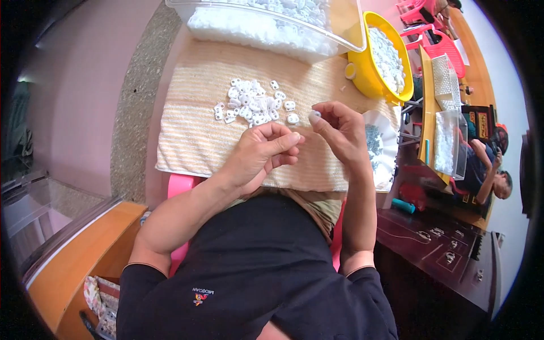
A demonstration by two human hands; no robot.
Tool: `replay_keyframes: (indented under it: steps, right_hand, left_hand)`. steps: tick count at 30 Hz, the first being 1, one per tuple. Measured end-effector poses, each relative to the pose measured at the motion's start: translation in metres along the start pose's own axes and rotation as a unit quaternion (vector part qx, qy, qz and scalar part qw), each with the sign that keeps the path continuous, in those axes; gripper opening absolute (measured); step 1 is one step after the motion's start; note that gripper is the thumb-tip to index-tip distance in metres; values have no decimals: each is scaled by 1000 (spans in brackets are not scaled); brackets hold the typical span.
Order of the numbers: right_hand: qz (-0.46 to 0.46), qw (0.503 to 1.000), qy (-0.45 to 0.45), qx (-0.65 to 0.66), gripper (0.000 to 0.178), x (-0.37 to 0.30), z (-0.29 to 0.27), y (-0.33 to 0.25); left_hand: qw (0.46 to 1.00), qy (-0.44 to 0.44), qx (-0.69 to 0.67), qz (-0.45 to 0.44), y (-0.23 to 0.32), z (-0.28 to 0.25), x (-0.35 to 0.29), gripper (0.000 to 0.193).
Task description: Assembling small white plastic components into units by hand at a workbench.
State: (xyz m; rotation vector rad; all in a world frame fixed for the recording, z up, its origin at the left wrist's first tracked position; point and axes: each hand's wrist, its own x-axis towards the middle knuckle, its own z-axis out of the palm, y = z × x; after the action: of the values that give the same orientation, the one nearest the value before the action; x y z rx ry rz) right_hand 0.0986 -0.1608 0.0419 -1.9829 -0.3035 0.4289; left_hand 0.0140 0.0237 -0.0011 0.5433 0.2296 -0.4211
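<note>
A loose pile of small white plastic pieces [255, 103], many with two round holes, lies on a striped beige towel [198, 141] in front of me. On the near side of the pile, my left hand [263, 150] is closed in a pinch; whatever its fingertips hold is too small to make out. My right hand [343, 131] hovers just right of it, thumb and index finger pinched on a small pale piece [315, 114]. The hands are slightly apart. One two-holed piece [292, 118] lies by itself between them and the pile.
A clear bin [272, 42] full of white pieces stands at the far edge. Right of it is a yellow basin [358, 68] of pale pieces. A white fluted dish [388, 150] holds small grey bits. Further right, another person [481, 170] sits by a table with clear containers [447, 141].
</note>
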Motion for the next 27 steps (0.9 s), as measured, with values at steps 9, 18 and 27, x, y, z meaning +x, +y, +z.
replay_keyframes:
  steps: [9,18,27]
  right_hand:
    - [-176,961,212,-33,23,25,-67,-12]
    - [-203,924,282,-158,33,29,-63,-19]
    - [-125,967,36,-220,20,7,19,-12]
  left_hand:
    - [1000,-8,8,-4,2,4,-5,8]
    - [1000,-5,28,9,5,5,-5,7]
    - [998,10,50,47,4,8,-9,8]
